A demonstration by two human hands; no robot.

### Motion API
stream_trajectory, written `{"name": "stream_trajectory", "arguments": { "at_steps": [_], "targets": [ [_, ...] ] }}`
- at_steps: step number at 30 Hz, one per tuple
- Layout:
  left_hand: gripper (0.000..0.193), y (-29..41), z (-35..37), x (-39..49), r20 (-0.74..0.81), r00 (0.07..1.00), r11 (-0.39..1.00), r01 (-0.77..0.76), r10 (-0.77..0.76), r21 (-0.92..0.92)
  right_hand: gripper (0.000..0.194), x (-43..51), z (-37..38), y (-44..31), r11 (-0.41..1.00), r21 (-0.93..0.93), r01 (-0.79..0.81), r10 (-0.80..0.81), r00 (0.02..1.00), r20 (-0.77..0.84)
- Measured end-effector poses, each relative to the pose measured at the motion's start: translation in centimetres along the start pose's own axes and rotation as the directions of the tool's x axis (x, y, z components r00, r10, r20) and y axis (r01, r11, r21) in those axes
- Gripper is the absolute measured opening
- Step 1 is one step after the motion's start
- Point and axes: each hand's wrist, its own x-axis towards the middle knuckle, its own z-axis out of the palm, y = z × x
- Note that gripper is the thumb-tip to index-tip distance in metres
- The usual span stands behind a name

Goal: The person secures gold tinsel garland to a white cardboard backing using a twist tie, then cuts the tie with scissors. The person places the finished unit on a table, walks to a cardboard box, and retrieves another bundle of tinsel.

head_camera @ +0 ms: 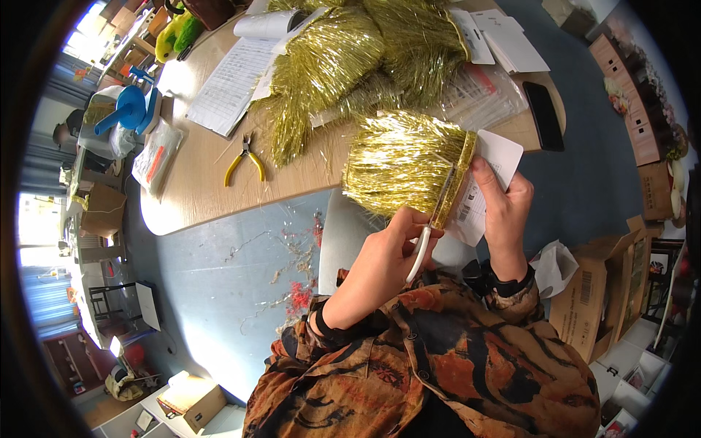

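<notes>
My left hand [380,260] holds scissors with a white handle [419,254]. Their blades lie over the gold tinsel fringe [402,167], close along its glittery top band [457,180]; part of the handle is hidden by my fingers. The band runs along the edge of a white card [501,150] bearing print and a barcode. My right hand [501,205] grips this card from the right side, its thumb on the face near the band. Beyond them, more gold tinsel fringe [334,55] lies heaped on the wooden table [202,197], in duller light.
Yellow-handled pliers [245,164], a clipboard with a printed sheet [230,82], plastic bags [159,156] and a black phone [542,115] lie on the table. A blue plastic device [128,109] stands at its left end. An open cardboard box [580,301] stands on the right.
</notes>
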Motion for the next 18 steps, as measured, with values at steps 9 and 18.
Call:
{"name": "stream_trajectory", "arguments": {
  "at_steps": [9,18],
  "targets": [
    [0.030,-0.37,-0.40,0.13,0.020,1.000,1.000,-0.015,0.015,0.015,0.023,0.06,0.04,0.09,1.000,-0.011,-0.006,0.005,1.000,-0.005],
    [0.028,-0.68,-0.64,0.46,0.025,0.998,0.996,-0.065,0.063,0.064,0.022,0.05,0.03,-0.02,1.000,-0.028,-0.010,0.010,1.000,0.008]
  ]
}}
